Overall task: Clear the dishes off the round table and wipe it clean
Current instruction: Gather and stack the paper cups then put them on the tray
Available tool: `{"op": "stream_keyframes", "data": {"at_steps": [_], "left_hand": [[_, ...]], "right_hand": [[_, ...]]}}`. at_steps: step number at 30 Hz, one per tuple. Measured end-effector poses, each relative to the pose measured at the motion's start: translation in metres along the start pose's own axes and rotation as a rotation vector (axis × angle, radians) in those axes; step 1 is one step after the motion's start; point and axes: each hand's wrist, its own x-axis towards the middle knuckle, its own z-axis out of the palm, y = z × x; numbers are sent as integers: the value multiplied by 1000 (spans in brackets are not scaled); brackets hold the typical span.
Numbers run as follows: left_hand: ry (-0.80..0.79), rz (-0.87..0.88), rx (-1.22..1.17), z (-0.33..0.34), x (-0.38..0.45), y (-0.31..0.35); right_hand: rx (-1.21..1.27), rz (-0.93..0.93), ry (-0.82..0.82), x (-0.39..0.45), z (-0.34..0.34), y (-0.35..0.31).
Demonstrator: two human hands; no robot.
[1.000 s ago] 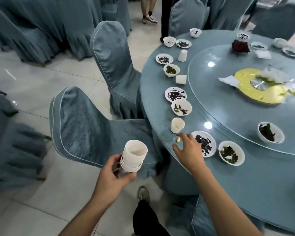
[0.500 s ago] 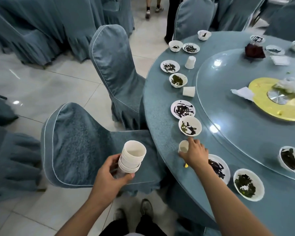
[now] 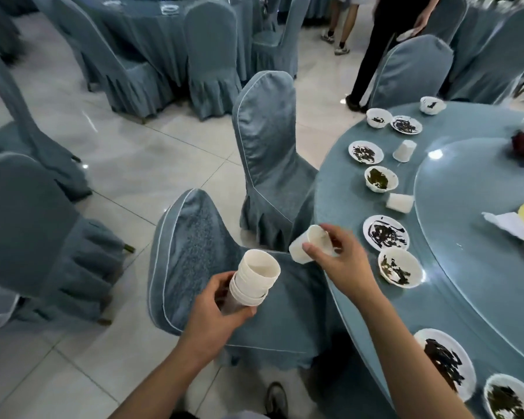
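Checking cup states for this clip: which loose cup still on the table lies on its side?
The cup beside the glass turntable's edge; the farther cup stands upside down.

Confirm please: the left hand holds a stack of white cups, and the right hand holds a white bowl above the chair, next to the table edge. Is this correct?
Not quite. In the head view the right hand holds a single white cup, tilted on its side, not a bowl. The rest stands: the left hand holds the stack of white cups above the chair.

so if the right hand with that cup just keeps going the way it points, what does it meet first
Probably the stack of cups in the left hand. The right hand tips its cup down-left toward it, though depth is unclear.
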Motion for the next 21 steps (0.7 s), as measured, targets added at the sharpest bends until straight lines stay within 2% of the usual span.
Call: {"op": "stream_keyframes", "data": {"at_steps": [3,7,10,15,21], "left_hand": [[-2,-17,-9,-39,3,-2],[-8,-20,-1,-99,8,-7],[1,-10,11,-149,12,-20],[28,-18,16,-230,20,-44],[46,-27,-53,-291,36,-58]], "right_hand": [[187,-109,-39,-4,30,-68],[314,-145,-134,-15,80,-134],[279,-147,-260,-22,124,-168],[247,-169,-360,-27,195,-221],[127,-161,-548,-24,262,-258]]}}
